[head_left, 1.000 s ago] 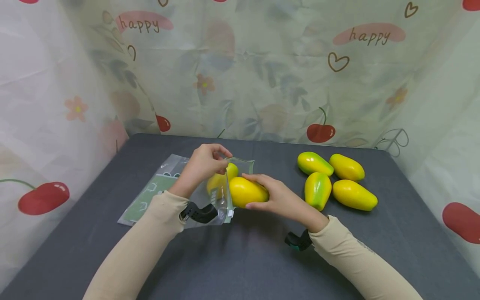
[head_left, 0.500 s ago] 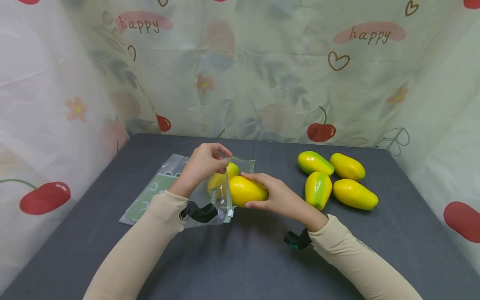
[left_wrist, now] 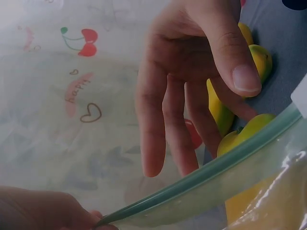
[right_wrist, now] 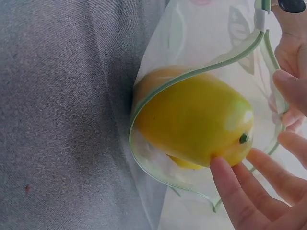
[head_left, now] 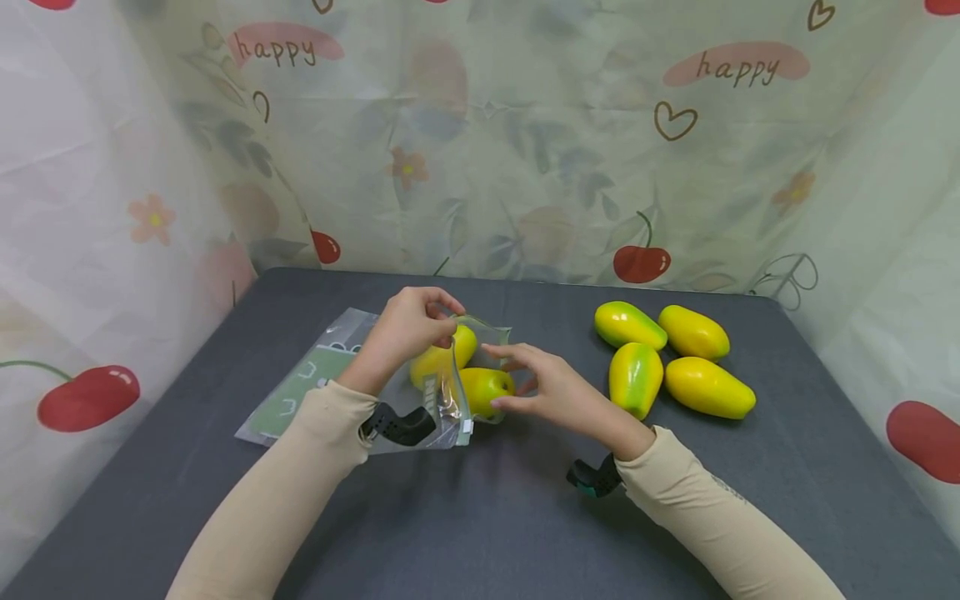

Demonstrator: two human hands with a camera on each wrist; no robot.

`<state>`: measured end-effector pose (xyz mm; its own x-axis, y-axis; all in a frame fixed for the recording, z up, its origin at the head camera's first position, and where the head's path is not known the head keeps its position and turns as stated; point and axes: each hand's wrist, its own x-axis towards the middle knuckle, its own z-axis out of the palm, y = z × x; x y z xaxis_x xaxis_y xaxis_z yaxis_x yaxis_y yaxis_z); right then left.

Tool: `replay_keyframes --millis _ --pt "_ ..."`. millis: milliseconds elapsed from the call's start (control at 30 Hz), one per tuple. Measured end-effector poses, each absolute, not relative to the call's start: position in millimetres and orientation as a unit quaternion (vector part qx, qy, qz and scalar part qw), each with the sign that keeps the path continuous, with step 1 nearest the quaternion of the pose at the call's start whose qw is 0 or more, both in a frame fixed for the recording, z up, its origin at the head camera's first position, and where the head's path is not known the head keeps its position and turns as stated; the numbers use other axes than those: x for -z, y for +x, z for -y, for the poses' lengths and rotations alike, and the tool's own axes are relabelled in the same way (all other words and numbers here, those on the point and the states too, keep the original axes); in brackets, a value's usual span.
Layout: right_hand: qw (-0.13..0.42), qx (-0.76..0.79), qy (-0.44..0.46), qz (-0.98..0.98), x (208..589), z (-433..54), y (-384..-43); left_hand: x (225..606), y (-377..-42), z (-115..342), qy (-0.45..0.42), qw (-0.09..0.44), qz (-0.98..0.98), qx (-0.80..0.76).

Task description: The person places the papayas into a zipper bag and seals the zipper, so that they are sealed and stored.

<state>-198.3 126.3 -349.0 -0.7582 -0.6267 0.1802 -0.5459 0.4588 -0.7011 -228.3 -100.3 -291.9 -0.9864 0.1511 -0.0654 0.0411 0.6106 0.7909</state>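
Observation:
My left hand (head_left: 411, 327) pinches the upper rim of a clear zip bag (head_left: 300, 392) with a green printed panel. In the left wrist view, the bag's green zip edge (left_wrist: 211, 170) runs out from those fingertips. A yellow-green mango (head_left: 483, 390) lies in the bag's mouth, its short green stem facing out in the right wrist view. Behind it, another mango (head_left: 435, 365) shows through the plastic. My right hand (head_left: 551, 385) has its fingers spread at the mouth, fingertips right at the stem end of the front mango (right_wrist: 192, 122).
Several yellow and green mangoes lie grouped on the right, among them a green-streaked mango (head_left: 635, 380) nearest the right hand and a yellow mango (head_left: 708, 388). The dark grey tabletop (head_left: 495, 517) ends at a patterned curtain (head_left: 487, 167) behind.
The right hand has let go of the front mango, which now sits deeper and lower in the bag's mouth. The left hand still pinches the rim in the same place.

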Motion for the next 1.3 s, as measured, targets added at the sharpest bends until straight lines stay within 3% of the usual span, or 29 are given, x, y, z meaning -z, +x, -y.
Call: replay_keyframes --millis 767,1300 --pt "0.057 0.399 -0.344 -0.848 359.8 -120.9 -202.1 290.2 -228.0 101.5 0.051 0.06 -0.895 -0.439" --pt "0.056 0.425 -0.29 -0.856 379.7 -113.7 -210.6 288.7 -228.1 100.8 0.047 0.068 -0.894 -0.441"
